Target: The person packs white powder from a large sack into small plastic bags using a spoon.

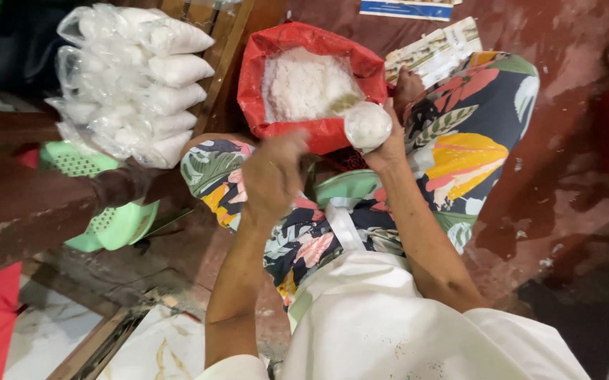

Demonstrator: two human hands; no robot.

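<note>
From above, the person sat with knees apart in flowered trousers, a red sack (318, 130) of white grain standing open between the legs. The right hand (389, 144) was closed around a small clear bag (368, 125) filled with the same white stuff, held right at the sack's near rim, its bulge poking out above the fingers. That little bag looked soft and slack, likely to sag and slide in thin plastic, fairly light; I judged the neck the sensible place to grip, with the full belly cupped from below. The left hand (274, 172) was blurred, hanging just beside the sack's front edge, a little left of the bag and apart from it; whether its fingers were curled or spread I could not tell. To the left, a stack of filled clear bags (135, 84) lay on a wooden ledge.
</note>
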